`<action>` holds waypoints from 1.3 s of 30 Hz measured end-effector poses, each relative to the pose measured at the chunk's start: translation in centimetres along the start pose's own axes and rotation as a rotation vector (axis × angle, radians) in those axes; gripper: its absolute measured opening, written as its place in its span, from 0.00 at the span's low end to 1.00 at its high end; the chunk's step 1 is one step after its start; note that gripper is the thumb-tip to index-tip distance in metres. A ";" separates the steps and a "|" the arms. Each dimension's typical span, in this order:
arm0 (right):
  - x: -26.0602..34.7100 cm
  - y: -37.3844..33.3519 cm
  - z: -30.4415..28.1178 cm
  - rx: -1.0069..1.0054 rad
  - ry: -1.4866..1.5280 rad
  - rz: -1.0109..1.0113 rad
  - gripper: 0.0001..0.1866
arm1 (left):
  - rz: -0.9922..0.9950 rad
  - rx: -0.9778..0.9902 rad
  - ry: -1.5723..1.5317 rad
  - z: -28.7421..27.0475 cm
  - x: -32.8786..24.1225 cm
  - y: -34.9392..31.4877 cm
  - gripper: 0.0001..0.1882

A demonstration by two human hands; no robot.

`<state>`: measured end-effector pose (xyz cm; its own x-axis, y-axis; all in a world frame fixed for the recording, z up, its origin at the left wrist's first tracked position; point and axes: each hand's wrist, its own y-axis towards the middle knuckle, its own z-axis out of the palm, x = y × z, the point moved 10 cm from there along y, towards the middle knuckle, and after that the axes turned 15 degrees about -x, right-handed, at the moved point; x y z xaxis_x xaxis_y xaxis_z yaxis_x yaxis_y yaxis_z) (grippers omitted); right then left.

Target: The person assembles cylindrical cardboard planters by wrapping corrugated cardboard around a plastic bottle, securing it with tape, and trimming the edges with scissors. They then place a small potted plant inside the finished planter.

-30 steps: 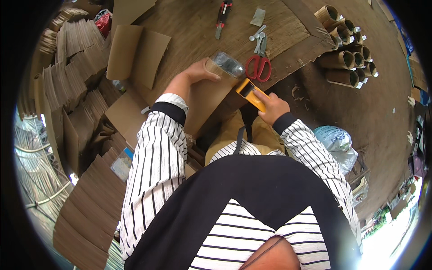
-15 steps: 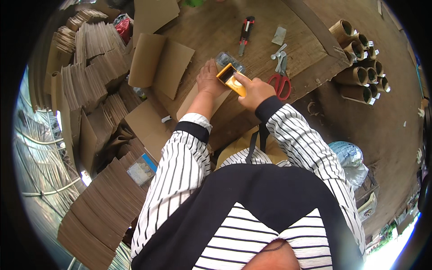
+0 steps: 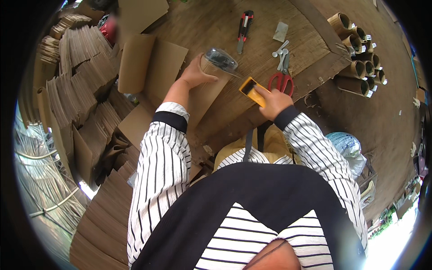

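Note:
On the wooden table, my left hand (image 3: 194, 74) curves around a clear, bottle-like plastic piece (image 3: 220, 58), its thumb reaching along the near side. Brown card shows at the piece's near end; I cannot tell if it wraps around or lies beneath. A flat cardboard strip (image 3: 209, 96) extends toward me under that hand. To the right, my right hand (image 3: 275, 102) is closed on a yellow hand tool (image 3: 254, 91) with a dark opening, held apart from the plastic piece. Red-handled scissors (image 3: 281, 81) lie just beyond the right hand.
A red and black utility knife (image 3: 245, 31), white plastic spoons (image 3: 281, 50) and a small pale packet (image 3: 280, 31) lie farther back. Curled cardboard (image 3: 137, 63) and stacked cardboard sheets (image 3: 78, 96) crowd the left. Cardboard tubes (image 3: 357, 69) are grouped at right.
My left hand has gone from lying flat on the cardboard to curving around the clear plastic piece. My right hand has drawn the yellow tool away to the right and nearer me.

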<state>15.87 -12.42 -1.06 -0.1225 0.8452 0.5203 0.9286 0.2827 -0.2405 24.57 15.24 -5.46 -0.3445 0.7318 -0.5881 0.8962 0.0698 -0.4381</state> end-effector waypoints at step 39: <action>1.1 -5.2 -3.4 -0.085 0.046 -0.123 0.36 | -0.001 -0.279 0.263 0.0 0.6 -5.9 0.62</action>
<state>12.06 -14.52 3.53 -0.2232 0.7844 0.5788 0.9340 0.3421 -0.1035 19.08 15.28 -3.27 -0.2944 0.8780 -0.3774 0.9501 0.2261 -0.2152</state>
